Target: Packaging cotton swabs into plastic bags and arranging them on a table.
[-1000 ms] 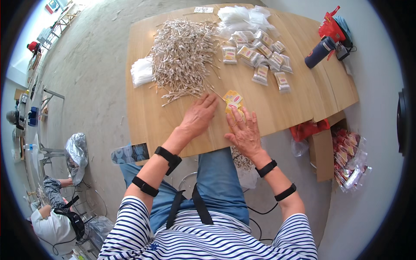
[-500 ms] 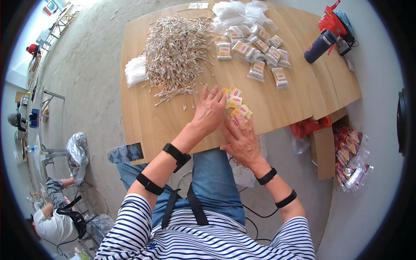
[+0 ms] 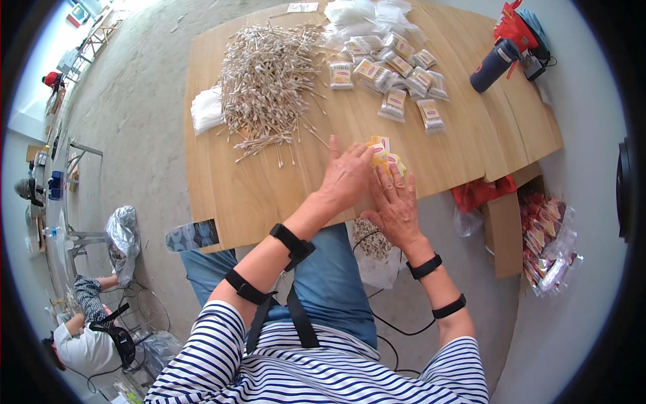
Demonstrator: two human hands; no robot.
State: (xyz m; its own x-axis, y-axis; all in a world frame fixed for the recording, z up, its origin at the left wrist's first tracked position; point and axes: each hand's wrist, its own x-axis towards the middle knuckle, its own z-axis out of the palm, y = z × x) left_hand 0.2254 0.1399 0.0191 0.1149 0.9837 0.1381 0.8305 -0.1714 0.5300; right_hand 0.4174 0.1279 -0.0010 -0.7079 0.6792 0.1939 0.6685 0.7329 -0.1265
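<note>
My left hand rests on the wooden table with its fingers stretched out against the left side of a small heap of yellow and white printed cards. From the near side, my right hand lays its extended fingers on the lower cards. Both hands are open and lie close together, covering part of the heap. A large loose pile of cotton swabs spreads over the table to the left. Beyond the cards lie several filled clear packs of cotton swabs, each with a yellow and white card inside.
Clear plastic bags lie at the far edge, and more white bags beside the swab pile. A dark blue bottle stands at the right near a red bag. Below the table's right edge is a cardboard box.
Both hands have moved to the right along with the cards, which are now gathered into a tighter heap. The view has shifted slightly.
</note>
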